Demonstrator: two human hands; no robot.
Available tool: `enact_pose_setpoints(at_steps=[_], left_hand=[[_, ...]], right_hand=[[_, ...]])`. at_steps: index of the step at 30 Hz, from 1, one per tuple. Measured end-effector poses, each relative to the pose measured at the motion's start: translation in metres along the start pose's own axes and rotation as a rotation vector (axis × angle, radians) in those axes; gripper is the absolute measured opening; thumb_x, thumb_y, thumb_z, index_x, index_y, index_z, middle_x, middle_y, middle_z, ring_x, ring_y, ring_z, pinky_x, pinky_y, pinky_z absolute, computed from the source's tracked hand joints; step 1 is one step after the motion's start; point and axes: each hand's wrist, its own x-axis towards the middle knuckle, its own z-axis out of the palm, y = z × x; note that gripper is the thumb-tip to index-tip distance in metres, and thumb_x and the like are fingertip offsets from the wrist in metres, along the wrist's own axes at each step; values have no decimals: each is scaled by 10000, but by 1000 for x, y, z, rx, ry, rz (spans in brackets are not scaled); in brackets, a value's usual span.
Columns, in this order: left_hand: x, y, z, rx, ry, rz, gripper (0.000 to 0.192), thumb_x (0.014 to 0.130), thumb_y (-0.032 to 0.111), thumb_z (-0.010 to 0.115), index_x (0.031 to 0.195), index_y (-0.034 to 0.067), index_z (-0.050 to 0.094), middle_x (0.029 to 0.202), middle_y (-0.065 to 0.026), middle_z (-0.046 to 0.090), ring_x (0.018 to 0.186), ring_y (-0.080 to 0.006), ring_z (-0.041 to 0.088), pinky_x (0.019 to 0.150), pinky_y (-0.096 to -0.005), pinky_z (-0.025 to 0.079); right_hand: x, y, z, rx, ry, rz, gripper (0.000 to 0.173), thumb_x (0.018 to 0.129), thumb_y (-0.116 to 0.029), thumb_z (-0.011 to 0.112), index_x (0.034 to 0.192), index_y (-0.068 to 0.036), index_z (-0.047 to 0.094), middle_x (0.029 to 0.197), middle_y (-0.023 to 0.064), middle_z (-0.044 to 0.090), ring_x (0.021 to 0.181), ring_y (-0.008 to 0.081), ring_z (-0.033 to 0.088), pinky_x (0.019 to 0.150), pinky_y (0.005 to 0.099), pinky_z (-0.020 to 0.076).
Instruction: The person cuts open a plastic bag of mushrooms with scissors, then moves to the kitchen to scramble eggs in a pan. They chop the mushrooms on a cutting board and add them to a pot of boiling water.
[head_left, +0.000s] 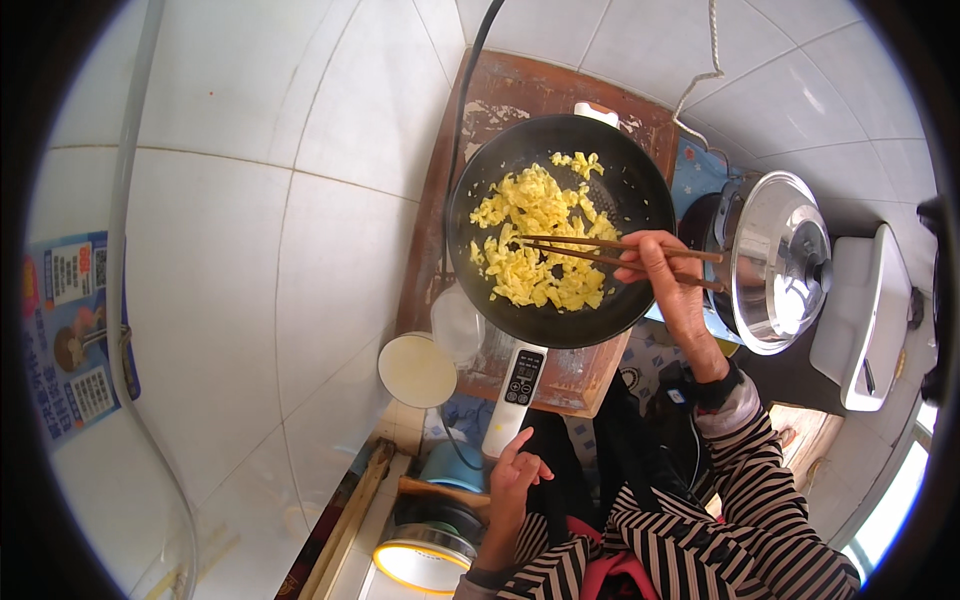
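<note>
A black frying pan holds broken-up pieces of scrambled egg. My right hand grips a pair of brown chopsticks over the pan's right side, their tips among the egg pieces at the middle left. Below the pan a white handle-shaped part with a control panel points toward me. My left hand is just below that part's lower end, holding nothing, with the index finger extended and the others partly curled.
The pan is over a worn reddish wooden table. To the right stands a pot with a domed steel lid, and beyond it a white basin. A round cream lid and a translucent container lie at lower left. A black cable runs beside the pan.
</note>
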Motion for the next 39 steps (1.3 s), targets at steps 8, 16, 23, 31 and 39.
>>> enact_pose_setpoints(at_steps=[8, 16, 23, 31, 39], left_hand=[[-1, -3, 0, -9, 3, -2, 488, 899, 99, 546, 1339, -47, 394, 746, -80, 581, 678, -125, 524, 665, -227, 412], [-2, -2, -2, -16, 0, 5, 490, 900, 98, 542, 1341, -50, 389, 740, -76, 585, 676, -125, 530, 663, -225, 404], [0, -2, -2, -25, -23, 5, 521, 909, 135, 565, 1357, -45, 372, 739, -34, 589, 706, -105, 570, 639, -207, 376], [1, -1, 3, 19, -18, -33, 517, 907, 130, 548, 1357, -50, 366, 737, -48, 589, 703, -111, 555, 644, -217, 374], [5, 10, 16, 95, 27, -57, 442, 897, 78, 483, 1314, -51, 414, 714, -71, 570, 664, -130, 519, 656, -242, 403]], right_hand=[[10, 12, 33, -69, -201, -78, 176, 946, -110, 544, 1042, 15, 623, 912, 69, 602, 796, 127, 634, 704, 213, 535], [11, 16, 28, 43, -13, -93, 206, 967, -161, 520, 1021, 22, 598, 847, 87, 626, 739, 156, 656, 674, 231, 535], [2, -7, -24, 320, 129, 59, 299, 991, -265, 466, 1017, -1, 603, 816, 64, 636, 636, 146, 630, 608, 242, 522], [-30, -59, -67, 785, -67, 67, 253, 991, -218, 413, 892, -10, 520, 699, 68, 544, 438, 128, 541, 388, 199, 461], [-56, -98, -69, 1115, -389, 5, 266, 975, -207, 432, 826, 11, 467, 651, 148, 508, 335, 184, 494, 312, 223, 457]])
